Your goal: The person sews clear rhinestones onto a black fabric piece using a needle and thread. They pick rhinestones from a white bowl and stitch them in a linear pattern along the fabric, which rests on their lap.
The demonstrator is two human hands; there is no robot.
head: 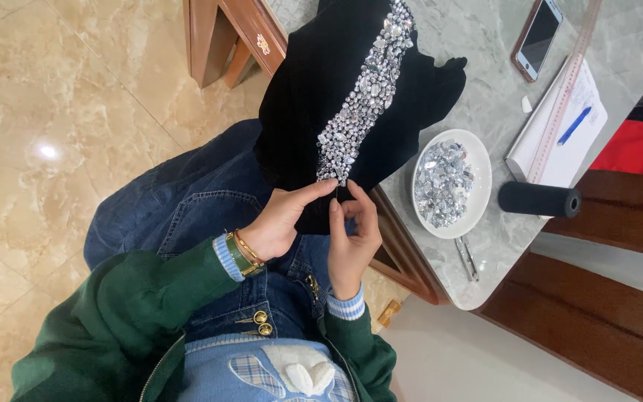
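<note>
Black velvet cloth (314, 97) drapes from lap to tabletop (485, 45). Left hand (280, 219) pinches its lower edge; right hand (353, 234) is closed, seemingly on a needle, too fine to confirm. Advice: keep cloth taut, stitch close beside the crystal band (362, 89). Dish of crystals (449, 182) beyond.

This looks like a home room used for hand sewing. A grey marble-topped table with a carved wooden frame (485, 45) stands on glossy beige marble floor tiles (61, 112); on the table sit a white dish of silver rhinestones (478, 195), a black thread spool (537, 199) and a smartphone (538, 37).
</note>
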